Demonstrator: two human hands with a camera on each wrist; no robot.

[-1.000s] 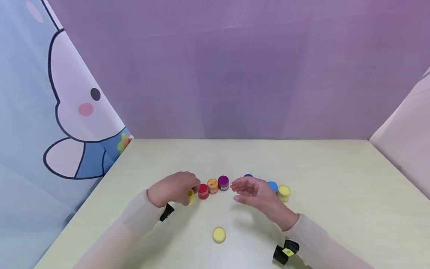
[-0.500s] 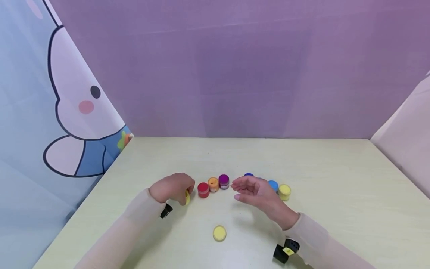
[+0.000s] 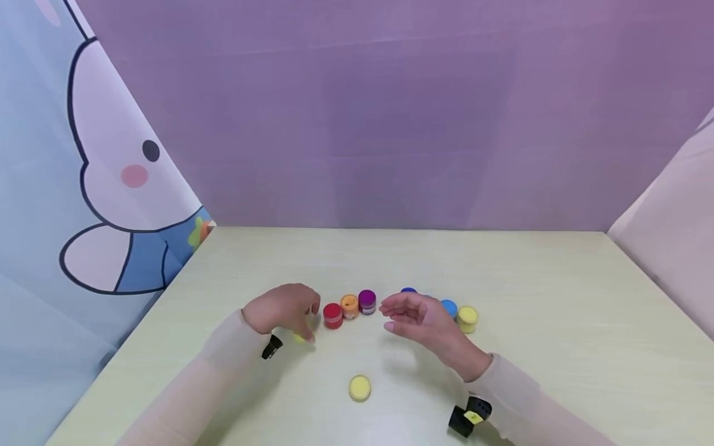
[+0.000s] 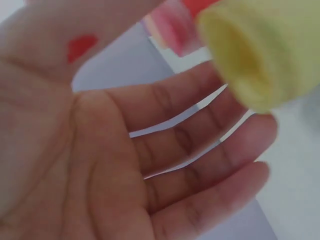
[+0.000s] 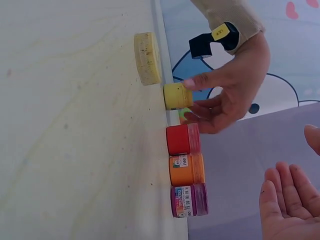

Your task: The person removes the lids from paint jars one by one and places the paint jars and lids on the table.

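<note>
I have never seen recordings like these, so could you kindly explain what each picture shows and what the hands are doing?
There is no machine: a person works bare-handed, wearing three cameras. The head view looks down on a pale table. The other two views come from the wrists.

On the table stands a row of small paint pots: red, orange, purple, then blue ones and a yellow one behind the right hand. A yellow lid lies nearer the person.

The left hand holds an open yellow pot at its fingertips. The right hand is open, with nothing in its grip.

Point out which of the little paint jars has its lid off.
The yellow jar at the left hand, beside the red jar; its mouth shows open, while the other jars are capped.
</note>
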